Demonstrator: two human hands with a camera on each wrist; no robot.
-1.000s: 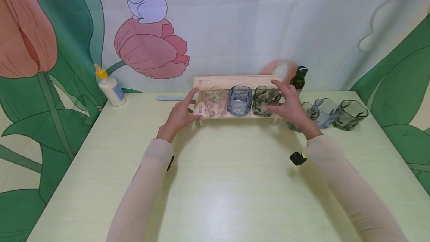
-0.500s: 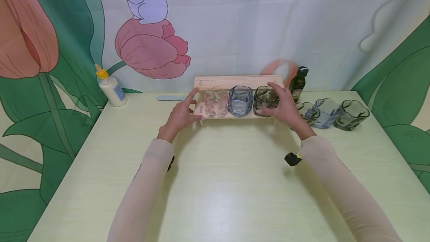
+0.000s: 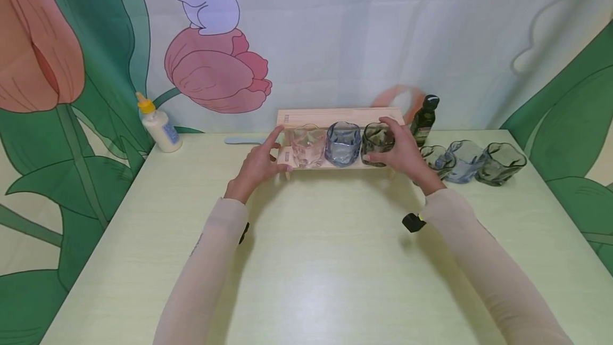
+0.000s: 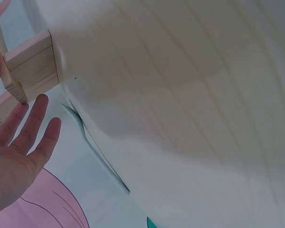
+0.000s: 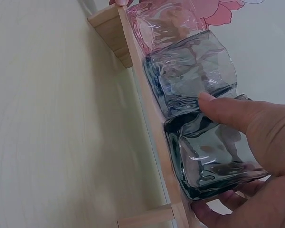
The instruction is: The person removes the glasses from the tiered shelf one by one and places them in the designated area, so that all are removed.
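A small two-tier wooden rack (image 3: 337, 116) bears a row of three wavy-sided glasses on its lower tier: a pink glass (image 3: 308, 145), a blue glass (image 3: 342, 144) and a dark grey glass (image 3: 377, 142). My right hand (image 3: 407, 149) holds the dark grey glass, thumb along its front and fingers round its far side, as the right wrist view shows. At the rack's left end is my left hand (image 3: 256, 166), fingers spread and fairly straight. Fingertips (image 4: 42, 99) lie right at the wooden edge in the left wrist view.
To the right stand another dark glass (image 3: 438, 158), a blue glass (image 3: 464, 161) and a grey glass (image 3: 500, 164). Behind them is a dark bottle (image 3: 424, 118). A glue bottle (image 3: 160, 126) and a pale blue flat stick (image 3: 243, 140) lie toward the table's back left.
My right hand has shifted left around the dark grey glass, its thumb moving farther across the front. The left hand stays at the rack's end.
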